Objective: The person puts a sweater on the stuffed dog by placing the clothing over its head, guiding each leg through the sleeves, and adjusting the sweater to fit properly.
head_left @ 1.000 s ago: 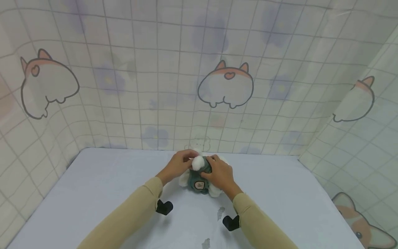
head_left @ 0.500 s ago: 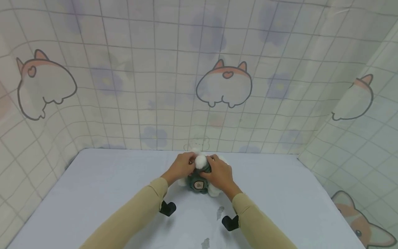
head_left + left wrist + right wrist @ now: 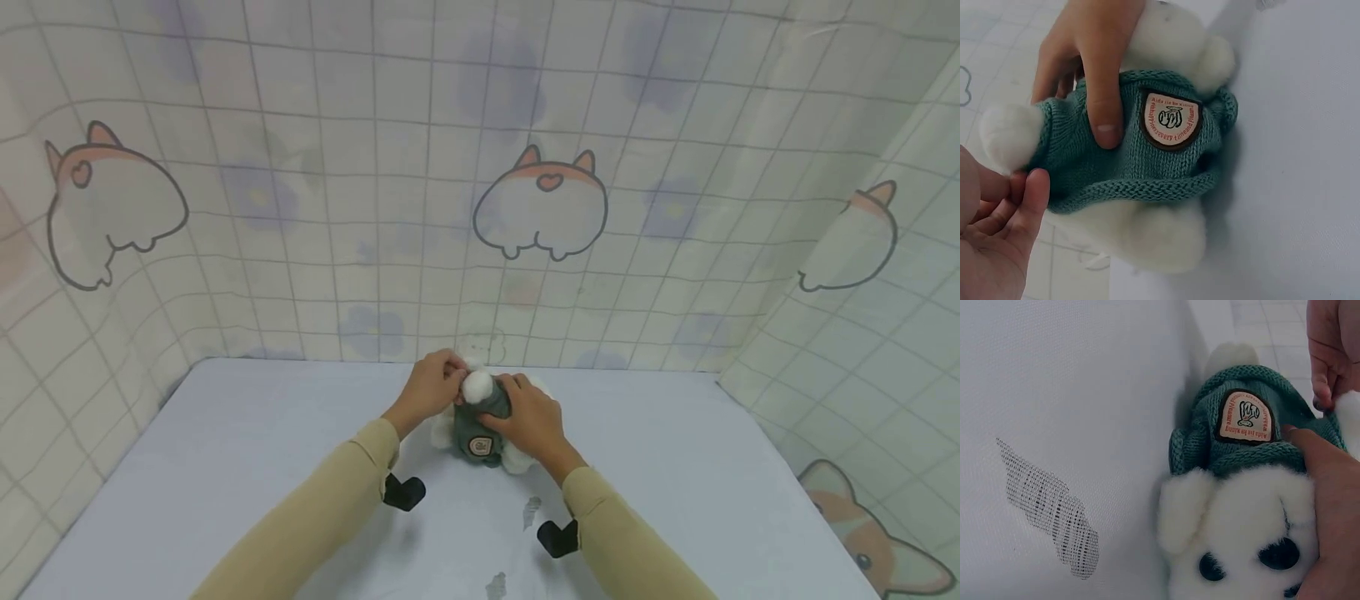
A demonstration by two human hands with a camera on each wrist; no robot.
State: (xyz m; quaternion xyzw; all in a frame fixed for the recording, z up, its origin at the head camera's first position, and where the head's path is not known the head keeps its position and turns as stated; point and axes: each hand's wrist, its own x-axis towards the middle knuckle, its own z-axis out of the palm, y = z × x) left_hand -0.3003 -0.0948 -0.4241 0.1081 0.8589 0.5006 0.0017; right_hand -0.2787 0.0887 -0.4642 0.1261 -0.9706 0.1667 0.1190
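A white plush toy (image 3: pixel 1244 519) with dark eyes lies on its side at the table's far edge. It wears a green knitted sweater (image 3: pixel 1132 156) bearing a pinkish badge (image 3: pixel 481 447). My left hand (image 3: pixel 429 387) is at the raised white paw (image 3: pixel 1011 136), thumb and fingers pinching the sweater's edge near the sleeve cuff; the exact contact is partly hidden. From the other side my right hand (image 3: pixel 534 417) grips the toy's body, its thumb (image 3: pixel 1300 437) pressed on the sweater and its other fingers mostly out of sight.
The white table (image 3: pixel 285 450) runs up to a grid-patterned curtain (image 3: pixel 405 208) behind it. Grey dotted marks (image 3: pixel 532 512) show on the tabletop. Black wrist mounts (image 3: pixel 405 492) stick out beneath both sleeves.
My left hand first shifts right with the white paw, then draws back left and slightly up, the paw coming along. The right hand keeps its hold almost unmoved.
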